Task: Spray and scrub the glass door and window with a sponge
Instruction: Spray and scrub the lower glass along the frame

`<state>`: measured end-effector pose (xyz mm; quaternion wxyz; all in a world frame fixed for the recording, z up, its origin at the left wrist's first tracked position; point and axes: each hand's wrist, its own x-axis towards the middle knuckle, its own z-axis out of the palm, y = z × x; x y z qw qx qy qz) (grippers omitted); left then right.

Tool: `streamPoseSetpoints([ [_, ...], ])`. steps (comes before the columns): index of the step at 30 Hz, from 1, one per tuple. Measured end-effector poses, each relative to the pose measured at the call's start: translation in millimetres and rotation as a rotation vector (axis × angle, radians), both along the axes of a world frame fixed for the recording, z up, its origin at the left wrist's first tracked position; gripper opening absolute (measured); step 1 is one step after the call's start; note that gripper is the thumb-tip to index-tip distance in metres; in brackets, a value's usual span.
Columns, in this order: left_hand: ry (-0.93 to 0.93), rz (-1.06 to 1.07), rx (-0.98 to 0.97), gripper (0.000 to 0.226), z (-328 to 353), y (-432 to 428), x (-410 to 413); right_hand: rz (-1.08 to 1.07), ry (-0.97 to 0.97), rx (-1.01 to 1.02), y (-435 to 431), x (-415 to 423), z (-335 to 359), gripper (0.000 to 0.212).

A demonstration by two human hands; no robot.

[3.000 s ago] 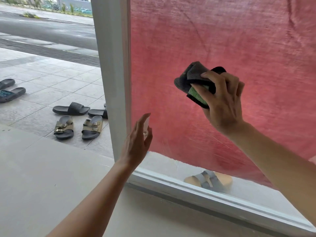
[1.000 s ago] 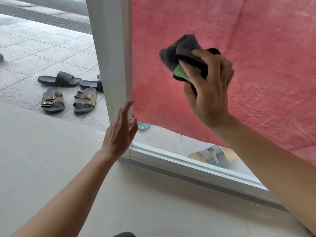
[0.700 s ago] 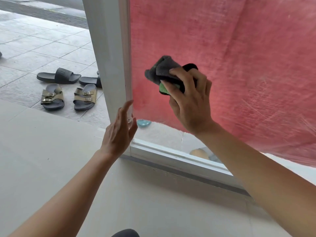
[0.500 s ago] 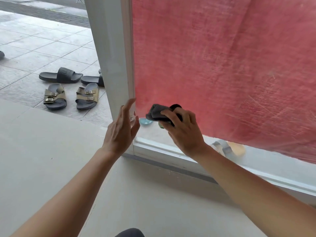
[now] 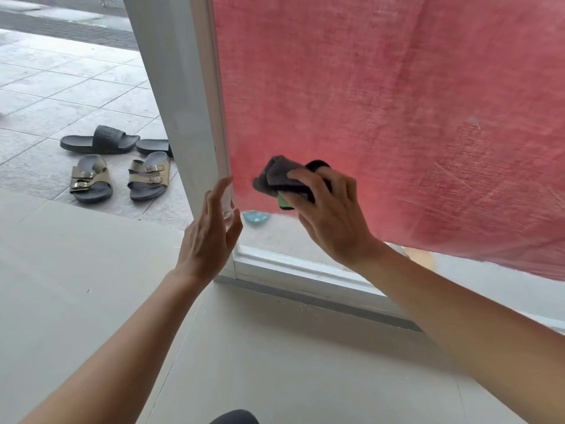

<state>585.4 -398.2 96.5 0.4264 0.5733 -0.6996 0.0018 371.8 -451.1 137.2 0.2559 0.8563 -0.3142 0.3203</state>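
Note:
The glass window pane (image 5: 382, 102) has a red cloth hanging behind it and a white frame (image 5: 186, 102) along its left edge. My right hand (image 5: 331, 223) grips a dark grey sponge (image 5: 279, 179) with a green layer and presses it on the glass low down, close to the frame. My left hand (image 5: 209, 240) is raised beside the frame post, fingers pointing up. It holds a small clear spray bottle (image 5: 227, 209) against the thumb, and the hand hides most of the bottle.
The white bottom sill (image 5: 305, 278) runs along the pale floor (image 5: 76, 286). Outside on the paving lie black slides (image 5: 101, 140) and tan buckled sandals (image 5: 119, 175). A blue object (image 5: 256, 217) and another sandal (image 5: 428, 260) show through the glass below the cloth.
My right hand swept the sponge from high on the pane down to the red cloth's lower edge near the frame, then slightly back up. My left hand stayed by the post.

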Motion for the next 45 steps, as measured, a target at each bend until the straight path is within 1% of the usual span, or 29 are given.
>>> streamPoseSetpoints([
  [3,0.024,0.016,-0.021,0.057,-2.4,0.1,-1.1,0.002,-0.168,-0.075,-5.9,18.9,42.7,0.039],
  [5,0.036,0.032,-0.034,0.056,-4.9,0.7,-1.2,-0.001,-0.240,-0.094,-9.8,30.6,59.5,0.043],
  [10,0.046,0.044,-0.020,0.058,-12.3,1.4,2.2,-0.021,-0.246,-0.198,-16.2,46.1,53.8,0.035],
  [13,0.036,0.036,-0.024,0.058,-11.7,2.0,2.6,-0.009,-0.102,-0.168,-15.3,50.2,24.5,0.033],
  [15,0.030,0.026,-0.025,0.059,-10.0,2.4,3.0,-0.007,0.001,-0.112,-12.7,51.1,-3.9,0.037],
  [19,0.001,0.005,-0.011,0.059,-8.2,1.2,6.2,-0.012,0.114,0.020,-3.9,48.6,-57.5,0.047],
  [22,0.007,0.002,0.009,0.056,-8.9,0.7,9.3,-0.029,0.284,0.056,2.4,45.3,-94.8,0.048],
  [25,0.005,-0.011,0.023,0.059,-10.5,0.5,11.7,-0.066,0.480,0.123,7.1,40.3,-128.4,0.045],
  [28,-0.012,-0.034,0.022,0.060,-10.9,-0.8,14.6,-0.107,0.608,0.195,11.0,37.5,-138.9,0.051],
  [30,-0.032,-0.035,0.022,0.058,-12.1,-1.7,17.2,-0.109,0.582,0.185,12.1,36.4,-137.8,0.050],
  [34,-0.007,-0.019,0.028,0.058,-12.2,-0.6,12.0,-0.102,0.406,0.140,10.5,31.2,-123.5,0.055],
  [37,0.008,0.004,0.016,0.061,-11.1,0.5,6.8,-0.076,0.261,0.106,9.8,24.3,-92.2,0.056],
  [40,0.009,0.034,0.010,0.063,-10.1,1.1,2.1,-0.070,0.122,0.070,5.8,12.1,-48.2,0.049],
  [45,0.017,0.043,0.017,0.062,-7.7,5.2,-8.8,-0.093,-0.047,-0.060,-0.8,-8.8,21.0,0.034],
])
